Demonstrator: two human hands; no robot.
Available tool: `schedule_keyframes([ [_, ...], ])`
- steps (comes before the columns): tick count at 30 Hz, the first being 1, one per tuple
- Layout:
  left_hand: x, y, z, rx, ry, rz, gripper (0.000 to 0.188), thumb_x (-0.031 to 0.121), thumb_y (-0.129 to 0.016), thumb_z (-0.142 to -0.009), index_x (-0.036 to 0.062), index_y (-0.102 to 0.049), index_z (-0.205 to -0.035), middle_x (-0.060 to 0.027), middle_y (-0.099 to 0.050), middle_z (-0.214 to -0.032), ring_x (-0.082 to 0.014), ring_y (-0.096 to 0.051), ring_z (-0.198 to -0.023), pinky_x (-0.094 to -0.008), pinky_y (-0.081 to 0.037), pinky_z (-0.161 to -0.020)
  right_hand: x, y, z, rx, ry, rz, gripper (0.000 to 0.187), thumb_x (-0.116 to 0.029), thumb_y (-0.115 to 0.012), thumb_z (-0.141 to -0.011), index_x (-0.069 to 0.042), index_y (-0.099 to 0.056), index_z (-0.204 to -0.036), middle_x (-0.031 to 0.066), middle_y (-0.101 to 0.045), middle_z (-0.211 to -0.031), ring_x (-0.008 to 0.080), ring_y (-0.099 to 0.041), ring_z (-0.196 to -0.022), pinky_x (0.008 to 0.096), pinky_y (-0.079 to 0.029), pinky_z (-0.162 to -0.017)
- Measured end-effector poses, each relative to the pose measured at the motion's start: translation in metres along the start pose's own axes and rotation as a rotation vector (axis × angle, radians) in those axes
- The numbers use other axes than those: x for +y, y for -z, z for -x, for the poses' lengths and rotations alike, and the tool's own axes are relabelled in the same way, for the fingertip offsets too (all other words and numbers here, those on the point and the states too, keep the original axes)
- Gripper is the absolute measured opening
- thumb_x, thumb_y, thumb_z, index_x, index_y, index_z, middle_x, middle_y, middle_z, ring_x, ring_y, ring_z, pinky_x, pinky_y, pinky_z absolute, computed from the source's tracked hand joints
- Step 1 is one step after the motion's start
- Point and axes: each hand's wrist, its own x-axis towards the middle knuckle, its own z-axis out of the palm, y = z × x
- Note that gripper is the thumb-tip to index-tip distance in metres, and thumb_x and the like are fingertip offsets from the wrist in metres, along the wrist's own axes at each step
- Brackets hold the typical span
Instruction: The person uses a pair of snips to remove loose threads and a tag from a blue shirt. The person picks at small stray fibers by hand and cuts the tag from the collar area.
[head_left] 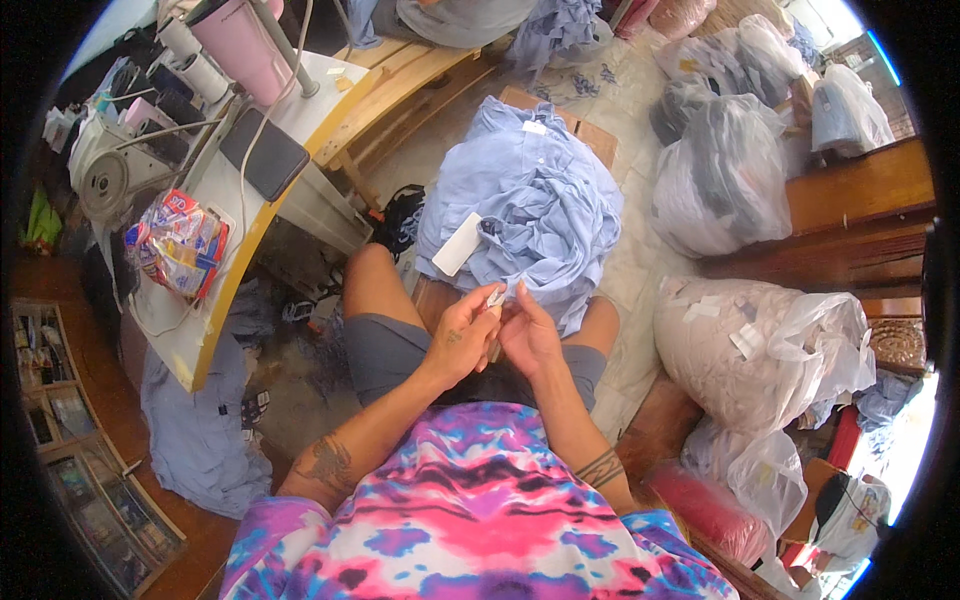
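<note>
A heap of light blue garments (540, 190) lies in front of my knees on a low wooden bench. My left hand (463, 340) is closed, pinching a small white tag (495, 298) between thumb and fingertips at the heap's near edge. Close beside it, my right hand (530, 335) is curled with its fingertips by the tag and the blue cloth. Whatever that hand grips is too small to make out. A larger blank white card tag (458, 245) rests on the garments, just beyond my left hand.
At the left a sewing table (225, 310) carries a phone (265, 152), a pink tumbler (238, 45), a snack packet (178, 245) and thread cones. Plastic bags of clothing (720, 175) and a large bag of beige cloth (750, 345) stand on the right. Blue cloth (195, 430) hangs below the table.
</note>
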Motion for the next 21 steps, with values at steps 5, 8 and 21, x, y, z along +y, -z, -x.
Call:
schedule_keyframes([
  [5, -0.006, 0.001, 0.000, 0.019, -0.058, -0.046, 0.041, 0.016, -0.054, -0.105, 0.0040, -0.052, -0.145, 0.0010, -0.052, -0.074, -0.0048, -0.042, -0.047, -0.0235, -0.038, -0.038, 0.003, -0.007, 0.002, 0.036, -0.012, 0.051, 0.028, -0.033, -0.063, -0.104, -0.009, -0.062, -0.117, 0.0104, -0.069, -0.107, 0.0244, -0.067, -0.101, 0.0408, -0.052, -0.095],
  [8, -0.001, -0.002, 0.004, 0.064, -0.098, -0.072, 0.039, 0.014, -0.052, -0.105, 0.0002, -0.053, -0.141, -0.0013, -0.056, -0.077, -0.0070, -0.047, -0.046, -0.0258, -0.039, -0.040, 0.002, -0.008, 0.002, 0.031, -0.024, 0.069, 0.028, -0.032, -0.062, -0.105, -0.008, -0.061, -0.118, 0.0078, -0.069, -0.107, 0.0218, -0.067, -0.100, 0.0388, -0.053, -0.093],
  [21, -0.003, -0.009, -0.001, 0.136, -0.017, 0.292, 0.044, 0.020, -0.054, -0.106, 0.0028, -0.046, -0.146, 0.0002, -0.052, -0.078, -0.0038, -0.036, -0.046, -0.0237, -0.038, -0.036, 0.008, -0.053, 0.003, 0.170, 0.055, 0.136, 0.039, -0.042, -0.069, -0.100, -0.005, -0.066, -0.090, 0.0085, -0.068, -0.076, 0.0192, -0.065, -0.059, 0.0337, -0.053, -0.047],
])
